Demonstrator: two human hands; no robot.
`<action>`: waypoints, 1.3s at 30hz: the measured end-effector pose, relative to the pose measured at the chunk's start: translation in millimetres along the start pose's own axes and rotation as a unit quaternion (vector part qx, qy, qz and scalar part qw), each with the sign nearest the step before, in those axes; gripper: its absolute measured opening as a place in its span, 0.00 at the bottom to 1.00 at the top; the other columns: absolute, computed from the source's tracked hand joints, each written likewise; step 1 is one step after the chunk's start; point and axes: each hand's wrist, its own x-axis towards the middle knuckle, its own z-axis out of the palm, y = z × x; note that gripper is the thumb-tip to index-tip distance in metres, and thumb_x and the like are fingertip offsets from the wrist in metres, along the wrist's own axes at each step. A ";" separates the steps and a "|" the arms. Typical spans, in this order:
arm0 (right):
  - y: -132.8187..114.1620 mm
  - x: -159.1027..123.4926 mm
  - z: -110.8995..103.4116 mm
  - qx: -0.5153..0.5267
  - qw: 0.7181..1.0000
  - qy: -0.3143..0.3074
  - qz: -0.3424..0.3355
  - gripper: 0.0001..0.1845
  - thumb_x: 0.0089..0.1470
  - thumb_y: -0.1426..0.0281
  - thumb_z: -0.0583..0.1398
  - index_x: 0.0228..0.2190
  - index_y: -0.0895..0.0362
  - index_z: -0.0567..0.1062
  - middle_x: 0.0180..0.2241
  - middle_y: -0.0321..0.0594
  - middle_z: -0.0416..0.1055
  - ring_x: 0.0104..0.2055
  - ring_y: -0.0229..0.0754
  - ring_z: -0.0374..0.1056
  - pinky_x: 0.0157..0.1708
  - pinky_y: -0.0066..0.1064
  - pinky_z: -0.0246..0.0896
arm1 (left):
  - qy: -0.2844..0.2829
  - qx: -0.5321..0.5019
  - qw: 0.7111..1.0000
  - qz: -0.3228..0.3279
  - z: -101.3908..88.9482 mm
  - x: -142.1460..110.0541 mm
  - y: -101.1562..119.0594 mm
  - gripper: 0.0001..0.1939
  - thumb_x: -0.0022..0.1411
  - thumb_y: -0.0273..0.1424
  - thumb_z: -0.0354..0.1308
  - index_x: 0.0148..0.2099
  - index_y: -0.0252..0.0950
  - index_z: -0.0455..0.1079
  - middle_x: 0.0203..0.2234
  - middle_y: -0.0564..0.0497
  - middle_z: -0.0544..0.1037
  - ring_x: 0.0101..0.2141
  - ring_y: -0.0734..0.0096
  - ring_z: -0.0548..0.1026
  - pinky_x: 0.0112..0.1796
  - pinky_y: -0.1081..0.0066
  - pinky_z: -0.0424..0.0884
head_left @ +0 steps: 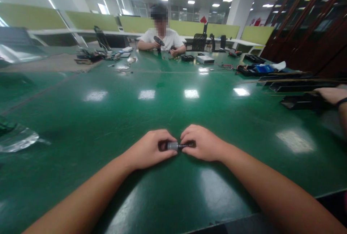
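A small cylindrical piece (172,145), grey in the middle and dark at its left end, lies sideways in the grip of my left hand (153,148). From its right side runs a thin dark shaft (187,145), which the fingers of my right hand (202,143) pinch. I cannot tell whether cylinder and shaft are one part or two, and their exact kind is not plain. Both hands are close together over the near middle of the green tabletop (162,114), fingers curled and almost meeting.
Across the table sits a person (161,38) holding a dark drill-like tool (159,41). At right, another person's hand (332,94) touches long black channels (300,101). Tools (260,68) lie behind them, assorted parts (92,55) at far left, a transparent plastic item (18,138) near left.
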 end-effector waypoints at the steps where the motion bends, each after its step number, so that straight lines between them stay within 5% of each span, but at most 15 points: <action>1: 0.0 0.0 -0.2 0.000 1.000 0.000 0.000 0.06 0.52 0.74 0.66 0.35 0.58 0.81 0.40 0.43 0.79 0.45 0.45 0.71 0.48 0.37 0.66 | 0.000 0.000 1.000 0.001 0.1 0.0 -0.1 0.12 0.60 0.36 0.64 0.44 0.36 0.79 0.33 0.49 0.78 0.32 0.68 0.74 0.34 0.72 0.68; 39: 4.5 -7.2 -15.5 -0.019 0.999 -0.028 0.030 0.04 0.51 0.73 0.67 0.32 0.56 0.82 0.42 0.42 0.78 0.46 0.45 0.71 0.51 0.39 0.65 | -0.002 0.000 1.000 0.002 -1.3 -0.6 1.1 0.12 0.61 0.37 0.64 0.44 0.37 0.79 0.33 0.50 0.77 0.32 0.68 0.74 0.34 0.72 0.68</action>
